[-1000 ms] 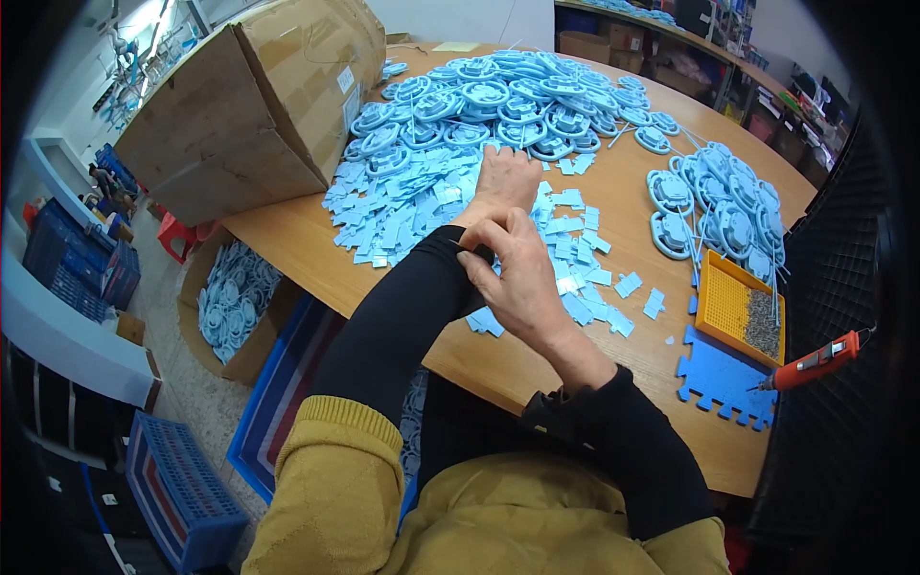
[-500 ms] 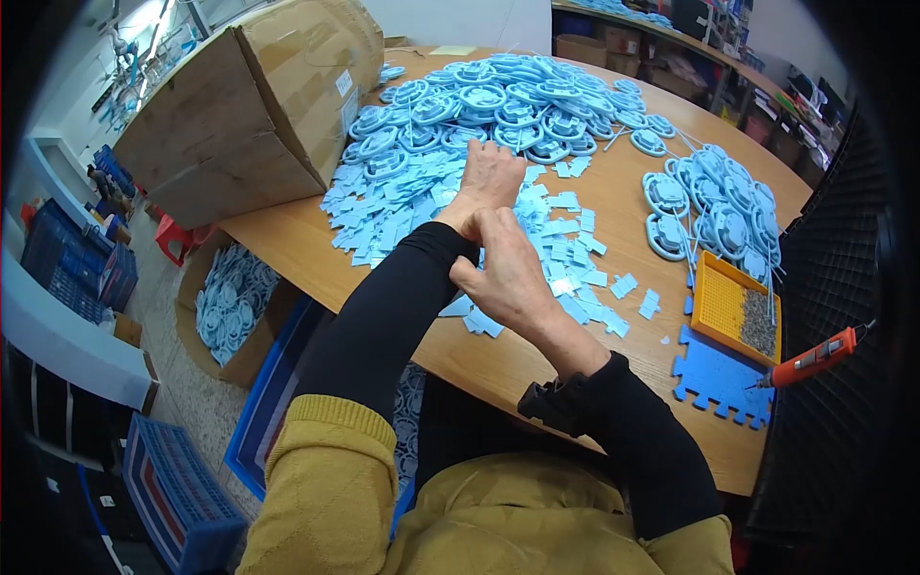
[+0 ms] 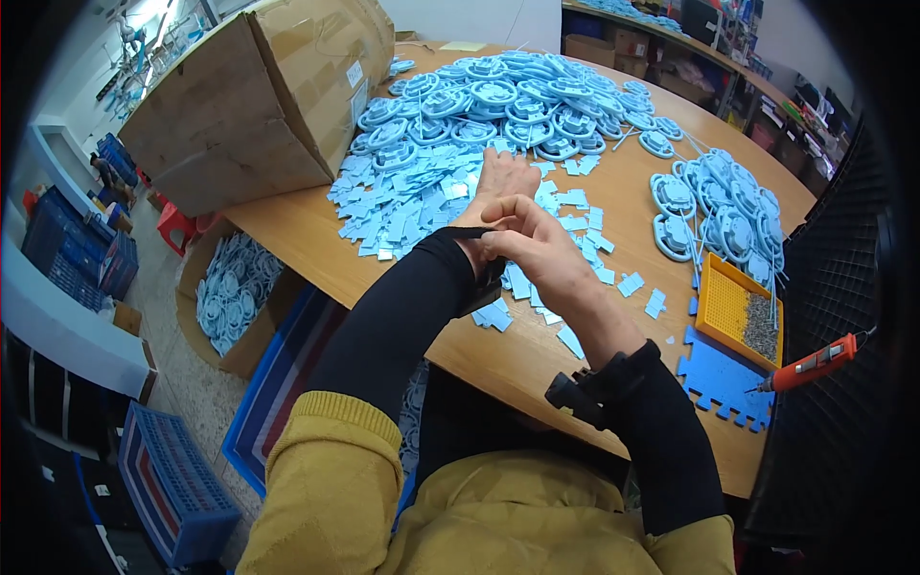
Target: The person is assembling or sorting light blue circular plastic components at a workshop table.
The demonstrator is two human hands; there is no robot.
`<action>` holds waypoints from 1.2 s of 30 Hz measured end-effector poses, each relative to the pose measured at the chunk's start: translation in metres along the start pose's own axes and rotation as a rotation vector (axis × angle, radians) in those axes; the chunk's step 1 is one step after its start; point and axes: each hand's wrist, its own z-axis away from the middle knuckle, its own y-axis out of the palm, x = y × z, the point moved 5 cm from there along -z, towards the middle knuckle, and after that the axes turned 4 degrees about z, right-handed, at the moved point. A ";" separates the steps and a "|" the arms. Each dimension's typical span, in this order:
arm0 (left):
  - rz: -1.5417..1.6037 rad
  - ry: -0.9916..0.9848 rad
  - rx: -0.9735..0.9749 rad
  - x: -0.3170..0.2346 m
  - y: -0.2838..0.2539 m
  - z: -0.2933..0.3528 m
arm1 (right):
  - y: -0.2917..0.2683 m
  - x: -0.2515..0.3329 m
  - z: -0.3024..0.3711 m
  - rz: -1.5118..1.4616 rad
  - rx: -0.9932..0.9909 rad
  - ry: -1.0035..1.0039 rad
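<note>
My left hand (image 3: 509, 176) is held over the pile of small flat light-blue plastic pieces (image 3: 393, 213), back upward, its fingers curled in with nothing showing in them. My right hand (image 3: 554, 251) crosses to the left wrist and pinches the cuff of the black sleeve (image 3: 464, 236) between thumb and fingers. A black strapped device (image 3: 577, 395) sits at my right wrist, and a dark object shows partly under the left cuff. Beyond the hands lies a large heap of light-blue round plastic parts (image 3: 494, 93).
A big cardboard box (image 3: 220, 120) lies tilted at the left. On the right are another heap of round parts (image 3: 733, 206), a yellow tray (image 3: 714, 299) of small screws, a blue foam mat (image 3: 714, 369) and a red electric screwdriver (image 3: 815, 362). Blue crates (image 3: 182, 489) stand below left.
My right hand has shifted from resting over the left wrist to pinching the sleeve cuff, which is now lifted at its edge. My left hand has moved slightly right.
</note>
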 end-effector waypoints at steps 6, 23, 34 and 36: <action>-0.003 -0.011 0.019 0.001 -0.003 0.001 | 0.008 0.003 -0.001 -0.218 0.125 0.082; 0.074 0.300 -0.150 -0.082 -0.035 -0.004 | 0.019 0.056 0.007 1.000 0.473 -0.782; 0.488 0.519 0.269 -0.180 -0.065 0.022 | 0.029 0.097 0.046 1.188 0.776 -0.745; 0.455 0.550 0.250 -0.179 -0.079 0.025 | 0.025 0.099 0.049 1.158 0.750 -0.758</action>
